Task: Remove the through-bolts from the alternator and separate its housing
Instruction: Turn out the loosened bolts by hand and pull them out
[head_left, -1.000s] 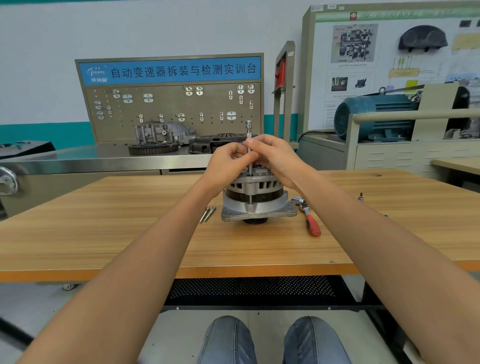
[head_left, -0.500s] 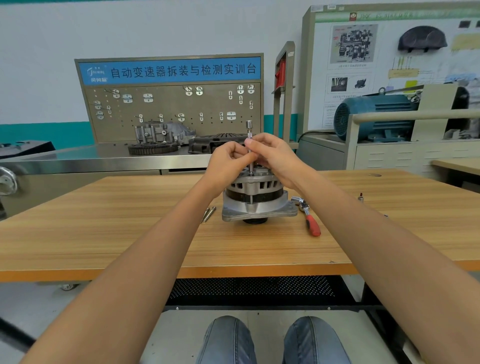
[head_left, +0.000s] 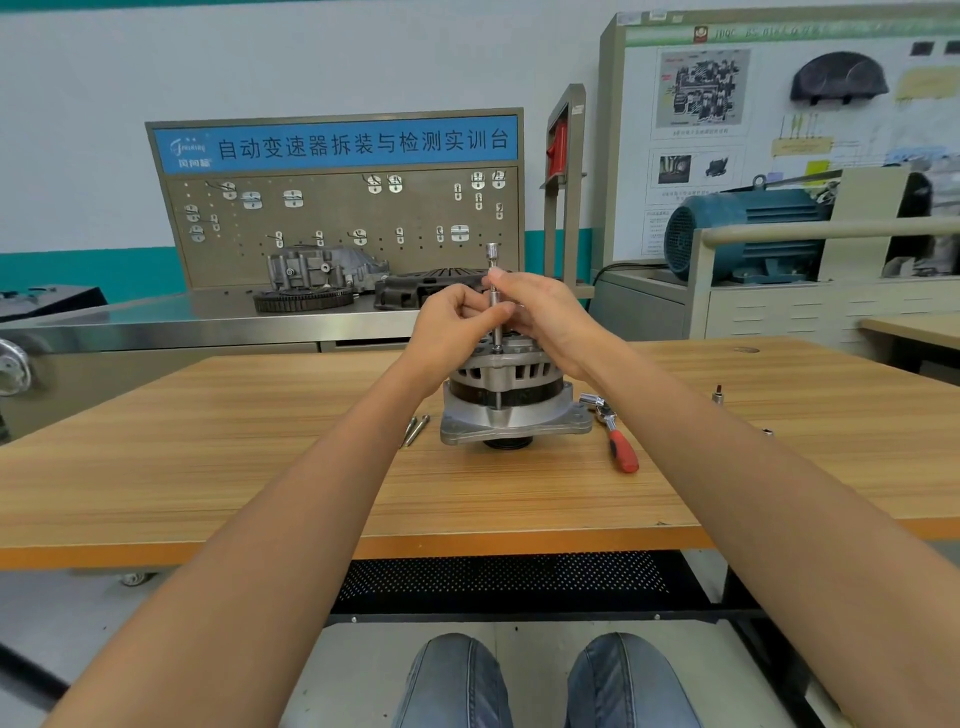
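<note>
A silver alternator stands upright on the wooden table, pulley end down. A thin steel socket extension rises vertically from its top rim, over a through-bolt whose shank shows on the front side. My left hand pinches the extension shaft from the left. My right hand pinches it from the right, fingertips higher up the shaft. Two removed bolts lie on the table just left of the alternator.
A red-handled ratchet lies right of the alternator, with small bits farther right. Behind the table stands a steel bench with gearbox parts, a tool pegboard and a blue electric motor. My knees show below the table edge.
Both hands stay on the extension; the fingers have shifted slightly around the shaft, as in twisting it. The alternator has not moved.
</note>
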